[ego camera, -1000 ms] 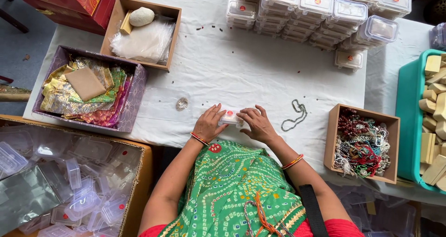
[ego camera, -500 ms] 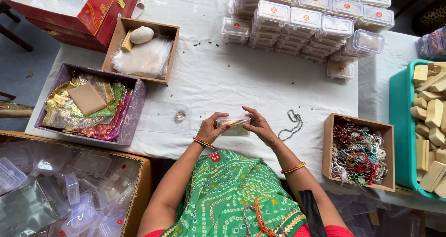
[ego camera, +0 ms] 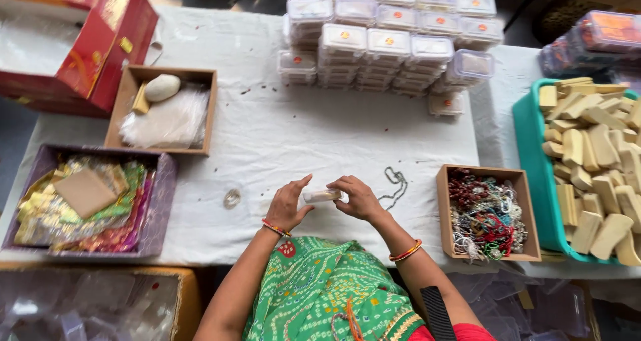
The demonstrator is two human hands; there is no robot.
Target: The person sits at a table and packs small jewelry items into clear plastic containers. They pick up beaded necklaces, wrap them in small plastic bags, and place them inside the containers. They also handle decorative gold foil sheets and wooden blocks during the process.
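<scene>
Tabletop: white-clothed tabletop [ego camera: 320,134], stacked clear lidded plastic boxes [ego camera: 387,40] at its far edge.
Tray: teal plastic tray [ego camera: 527,174] of pale wooden blocks, right.
Left hand [ego camera: 288,204]: grip grasping the box's left end.
Right hand [ego camera: 359,197]: grip grasping its right end.
Box: small clear plastic box [ego camera: 322,195], raised between both hands above the near edge.
Chain: grey bead chain [ego camera: 394,184] just beside the right hand.

— What did the small clear plastic box [ego camera: 322,195] look like?
— Rectangular, see-through, lid shut, something pale inside, turned edge-on.
— Where was it?
— Lifted above the white-clothed worktop [ego camera: 300,134], just left of the bead chain [ego camera: 392,186], between both hands' fingers.
</scene>
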